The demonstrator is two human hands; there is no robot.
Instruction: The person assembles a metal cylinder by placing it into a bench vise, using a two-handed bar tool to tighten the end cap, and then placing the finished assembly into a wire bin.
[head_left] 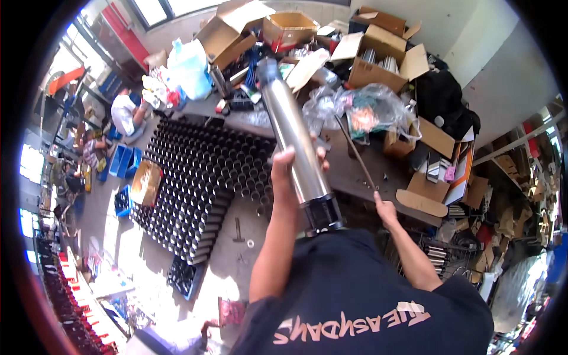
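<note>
My left hand [287,168] is wrapped round a long silver metal cylinder [293,133], tilted in front of my chest. Dark fittings cap both its ends, and the black near end [322,212] comes close to my dark shirt. In my right hand [386,210] is the lower end of a thin brownish rod [358,155], which slants up and left over the workbench [340,163]. The rod's far tip lies near a clear plastic bag [378,109]; whether it touches anything I cannot tell.
Rows of dark open-ended tubes [183,183] fill the left of the bench. Cardboard boxes [378,56] and bags crowd the back. A hammer [238,231] and a white ring [250,243] lie left of me. Blue crates [122,161] and a seated person [125,113] are farther left.
</note>
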